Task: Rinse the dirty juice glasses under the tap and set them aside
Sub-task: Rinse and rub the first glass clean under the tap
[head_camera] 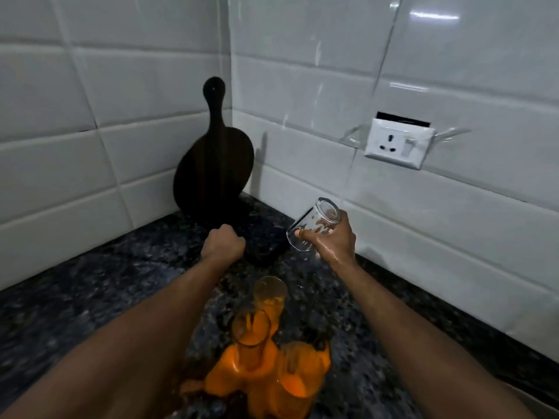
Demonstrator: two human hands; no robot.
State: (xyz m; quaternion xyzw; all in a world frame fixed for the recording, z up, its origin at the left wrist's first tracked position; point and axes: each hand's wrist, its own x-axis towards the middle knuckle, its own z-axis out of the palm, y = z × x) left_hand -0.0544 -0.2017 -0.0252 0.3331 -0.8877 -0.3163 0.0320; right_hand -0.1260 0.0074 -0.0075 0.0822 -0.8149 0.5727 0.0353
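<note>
rinsed glass, inverted, on its way to the set-aside spot

item: one clear glass (313,225), held in the right hand (331,241), tilted with its base up and away and its mouth down toward the counter (90,297). fingers wrapped the side wall; thumb tip pressed near the rim on the near side. hand looked wet. glass was off the counter, no part touching it.

item: left hand (223,244), closed into a fist, at the near edge of a dark mat or cloth (263,237) lying just left of and below the held glass. whether it pinched the mat or held nothing could not be told.

item: three glasses (266,343) with orange juice residue, standing close together on the counter, nearer the body than the grip, between the two forearms. not yet rinsed, by their look.

item: dark round board (213,164), leaning in the tiled corner beyond the left fist. wall socket (397,143) above and beyond the grip.

handling note (judgement): step in hand was likely setting the clean glass mouth-down on the mat. best lowered level, rim landing whole at once, well clear of the board. wet fingers on smooth glass could slip, so release only after the rim sat flat. keep the forearms from brushing the dirty glasses below.
</note>
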